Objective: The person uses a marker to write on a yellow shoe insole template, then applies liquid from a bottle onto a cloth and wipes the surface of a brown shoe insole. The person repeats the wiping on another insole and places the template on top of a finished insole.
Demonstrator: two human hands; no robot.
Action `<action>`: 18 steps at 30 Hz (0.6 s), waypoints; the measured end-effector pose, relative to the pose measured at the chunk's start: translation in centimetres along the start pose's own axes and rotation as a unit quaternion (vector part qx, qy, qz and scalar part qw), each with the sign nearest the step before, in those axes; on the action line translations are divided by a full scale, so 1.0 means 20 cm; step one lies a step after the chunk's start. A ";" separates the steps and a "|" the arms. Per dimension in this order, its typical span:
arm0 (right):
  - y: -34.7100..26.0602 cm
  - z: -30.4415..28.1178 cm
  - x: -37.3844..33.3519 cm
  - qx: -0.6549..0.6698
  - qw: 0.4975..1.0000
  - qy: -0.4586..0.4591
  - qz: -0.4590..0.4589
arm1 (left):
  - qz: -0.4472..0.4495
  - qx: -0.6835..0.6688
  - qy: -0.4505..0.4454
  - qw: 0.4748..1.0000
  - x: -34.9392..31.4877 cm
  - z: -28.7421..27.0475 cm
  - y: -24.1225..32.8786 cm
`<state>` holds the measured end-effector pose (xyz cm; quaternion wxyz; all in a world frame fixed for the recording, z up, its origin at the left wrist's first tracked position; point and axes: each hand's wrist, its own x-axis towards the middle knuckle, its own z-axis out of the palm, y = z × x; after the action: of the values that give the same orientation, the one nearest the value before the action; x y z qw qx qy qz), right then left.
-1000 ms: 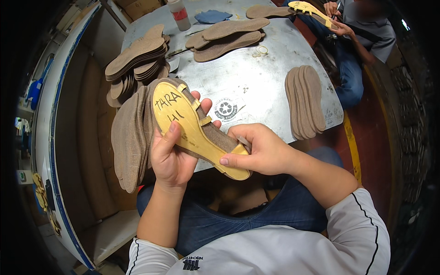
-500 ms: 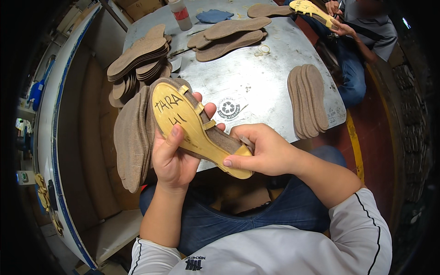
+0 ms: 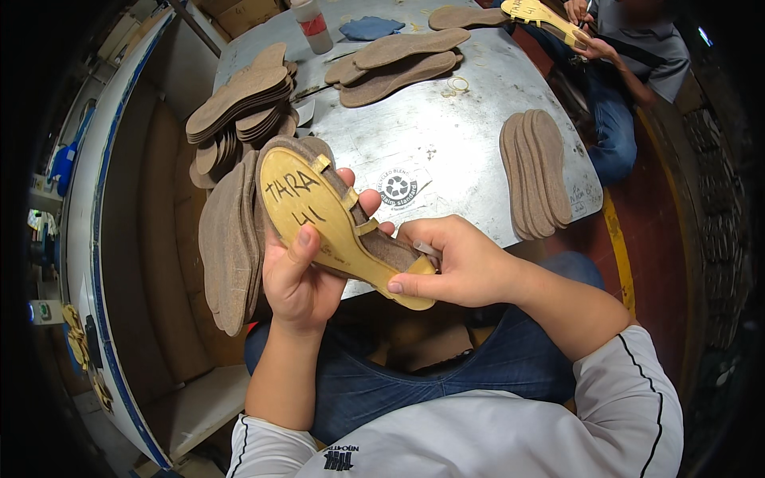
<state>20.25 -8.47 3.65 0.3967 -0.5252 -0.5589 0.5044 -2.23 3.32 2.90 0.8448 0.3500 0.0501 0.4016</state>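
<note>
A yellow sole-shaped template (image 3: 288,171) lies over a brown felt-like insole (image 3: 389,250), both held above the near edge of the table. Small tabs on the template's right side bend round the insole's edge. My left hand (image 3: 301,279) is closed round the broad part, thumb on the yellow face, fingertips showing beyond the far side. My right hand (image 3: 470,259) pinches the narrow end, thumb on top, and also holds a slim pale pen-like stick (image 3: 427,249). Just left of my left hand is a stack of brown insoles (image 3: 225,247).
More insole stacks lie on the metal table (image 3: 454,151): far left (image 3: 243,92), far middle (image 3: 406,68) and right (image 3: 535,171). A bottle (image 3: 312,28), blue cloth (image 3: 372,29) and rubber bands (image 3: 457,84) lie farther off. At upper right a co-worker's hands hold a similar template (image 3: 535,14).
The template and insole have shifted slightly left in my hands and tilted a little. My grip stays the same.
</note>
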 end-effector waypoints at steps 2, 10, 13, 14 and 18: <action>0.00 0.00 0.00 0.000 1.000 -0.004 0.006 | -0.002 0.002 -0.001 1.000 0.00 0.00 0.00; 0.03 0.02 0.00 -0.008 1.000 0.012 -0.020 | -0.006 0.004 -0.008 1.000 0.00 -0.01 0.00; 0.03 0.02 0.01 -0.033 0.999 0.010 -0.009 | -0.007 0.016 -0.005 1.000 0.00 0.00 0.00; 0.02 0.01 0.01 -0.048 0.999 -0.004 0.021 | -0.009 0.023 -0.002 1.000 -0.01 0.00 0.00; 0.02 -0.01 0.01 -0.084 0.996 -0.018 0.031 | -0.013 0.053 -0.007 0.998 -0.01 0.03 0.00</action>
<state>20.43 -8.27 3.24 0.3252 -0.5642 -0.5898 0.4775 -2.16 2.87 3.42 0.8304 0.3967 0.0698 0.3850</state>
